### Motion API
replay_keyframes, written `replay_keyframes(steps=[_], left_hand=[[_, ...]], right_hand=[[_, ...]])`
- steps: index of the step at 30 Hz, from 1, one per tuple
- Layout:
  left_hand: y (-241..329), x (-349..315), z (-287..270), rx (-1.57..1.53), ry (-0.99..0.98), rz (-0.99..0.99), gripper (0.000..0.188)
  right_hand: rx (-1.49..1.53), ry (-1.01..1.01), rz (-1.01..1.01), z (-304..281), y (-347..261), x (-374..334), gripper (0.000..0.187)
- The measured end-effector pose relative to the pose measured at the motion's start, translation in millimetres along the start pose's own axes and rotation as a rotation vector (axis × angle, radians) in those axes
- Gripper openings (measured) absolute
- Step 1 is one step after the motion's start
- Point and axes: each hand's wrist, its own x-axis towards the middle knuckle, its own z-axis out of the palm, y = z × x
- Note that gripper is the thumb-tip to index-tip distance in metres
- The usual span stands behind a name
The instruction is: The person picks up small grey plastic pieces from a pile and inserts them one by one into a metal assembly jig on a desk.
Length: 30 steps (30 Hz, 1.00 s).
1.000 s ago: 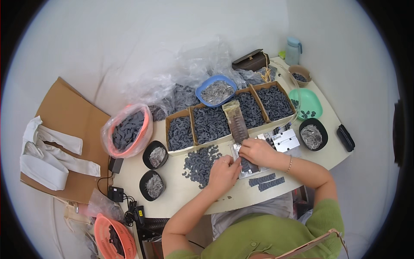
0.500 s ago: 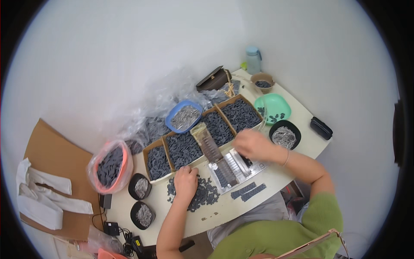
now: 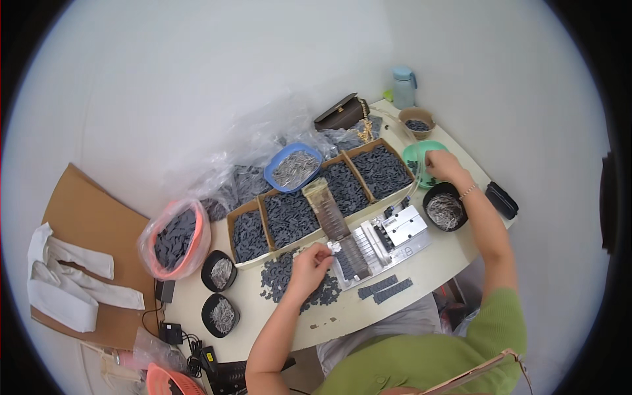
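Head view: left fingers (image 3: 322, 258) are curled, thumb and index tips brought close together at the left edge of the metal jig (image 3: 377, 246); contact, or any part pinched, cannot be told. Loose grey pieces (image 3: 278, 275) are heaped on the table (image 3: 461, 249) just left of and below them. Divided tray (image 3: 289, 247), filled with more of the same, is set beyond them; clear sleeve (image 3: 327, 209) is laid from tray to jig, beyond the left fingers. Two grey strips (image 3: 393, 291) are laid to their lower right, in front of the jig. Right fingers (image 3: 432, 162) are curled over the green bowl (image 3: 413, 150), well apart from the left; grip cannot be told. Black bowl (image 3: 433, 189) of metal pins is placed near them, on the body side.
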Motion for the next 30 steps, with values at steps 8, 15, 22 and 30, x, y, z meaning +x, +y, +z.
replay_keyframes(steps=[8,15,22,30], left_hand=[[-5,5,16,0.236,0.086,0.202,0.016],[19,-15,21,0.992,0.077,0.549,0.036],[21,-21,36,1.132,-0.010,0.417,0.040],[34,-46,-15,0.773,0.212,0.349,0.029]], right_hand=[[0.669,0.027,-0.217,-43,-88,-51,0.014],[0.391,-0.054,-0.721,15,-189,-88,0.015],[0.246,0.202,-0.861,48,-224,-89,0.010],[0.133,0.236,-0.984,48,-219,-98,0.016]])
